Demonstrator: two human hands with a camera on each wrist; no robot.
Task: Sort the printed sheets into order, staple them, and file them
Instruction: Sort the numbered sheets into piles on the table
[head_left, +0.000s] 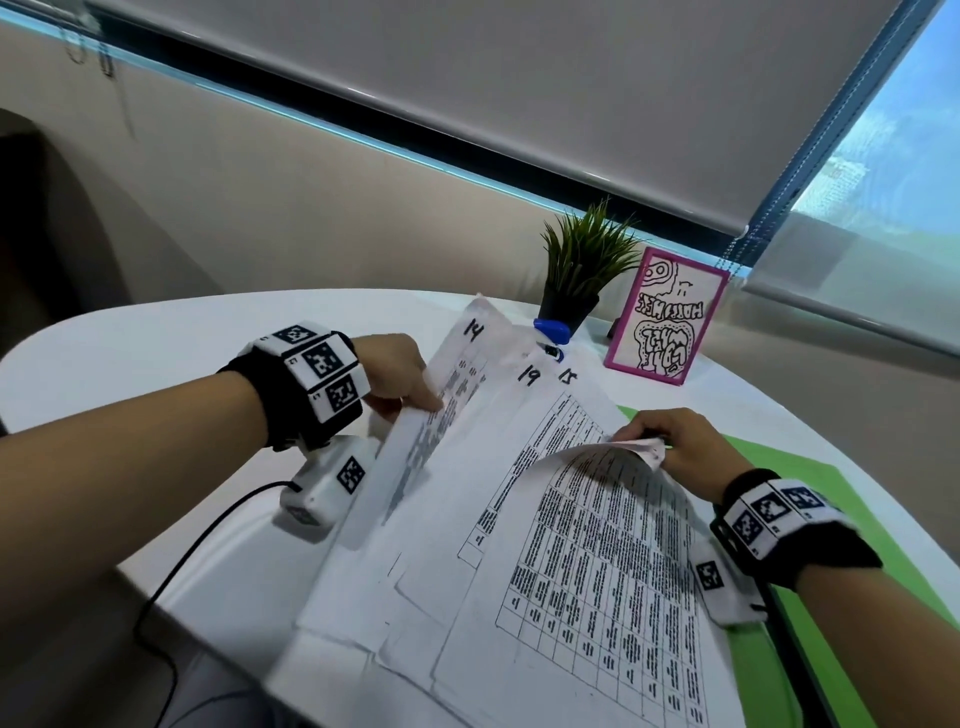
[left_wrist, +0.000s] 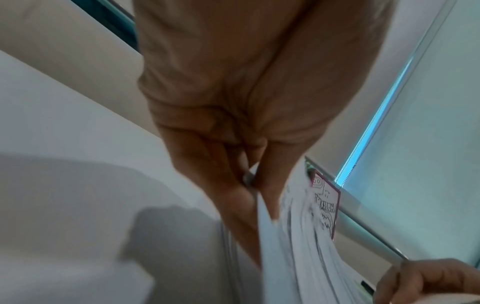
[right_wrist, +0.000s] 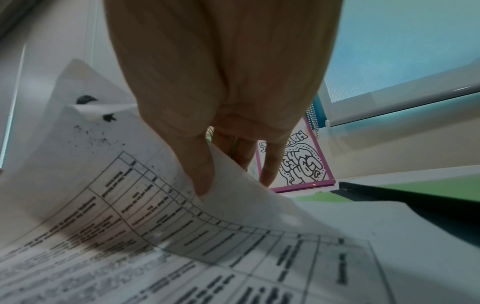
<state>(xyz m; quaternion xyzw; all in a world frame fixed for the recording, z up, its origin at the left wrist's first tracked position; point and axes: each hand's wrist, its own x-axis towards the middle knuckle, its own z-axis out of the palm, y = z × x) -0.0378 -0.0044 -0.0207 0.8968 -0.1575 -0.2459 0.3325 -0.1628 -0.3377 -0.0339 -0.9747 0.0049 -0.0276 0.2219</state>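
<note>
Sorting is judged still underway: sheet 14 (head_left: 470, 358) pinched by left hand (head_left: 395, 376) fingers (left_wrist: 267, 197), top sheet (head_left: 613, 525) corner by right hand (head_left: 670, 447); stapler (head_left: 552, 332), upper centre, unused, filing pending.

Both hands, left (head_left: 395, 376) and right (head_left: 675, 447), pinch with curled fingers.

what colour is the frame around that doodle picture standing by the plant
Pink: the picture frame has a bright pink border around a black-and-white doodle. The head view shows it best.
</note>
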